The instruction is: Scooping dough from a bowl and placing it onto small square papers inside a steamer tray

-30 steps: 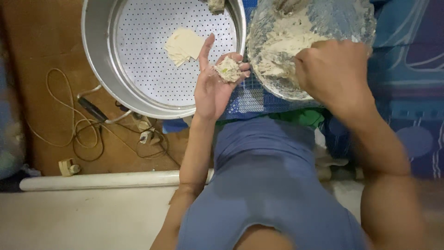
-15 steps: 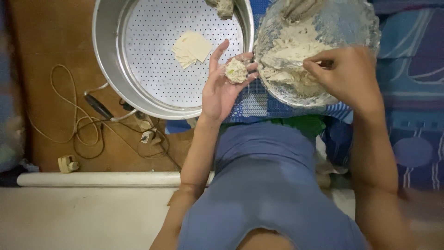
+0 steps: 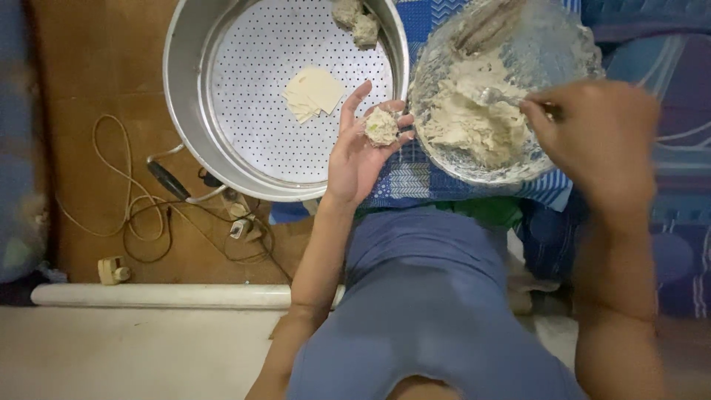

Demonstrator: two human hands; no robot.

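Head view, looking straight down: the left hand (image 3: 361, 152) is held palm up with fingers spread, and a small lump of filling on a wrapper (image 3: 382, 127) is cradled on the fingers, just off the rim of the perforated steamer tray (image 3: 222, 96). The lump is roughly round, so no clear long axis can be made out; its open face is turned upward toward the camera. The right hand (image 3: 596, 141) is blurred and is closed around a spoon handle (image 3: 548, 107), whose long axis runs roughly left to right, with the bowl end pointed left into the pale filling mix (image 3: 474, 118) in the glass bowl (image 3: 570, 44). A stack of square wrappers (image 3: 315, 92) is seen lying flat on the tray, and two finished dumplings (image 3: 357, 18) are set at the tray's far edge. A tangled cable (image 3: 141, 215) is seen on the brown floor beside the tray.
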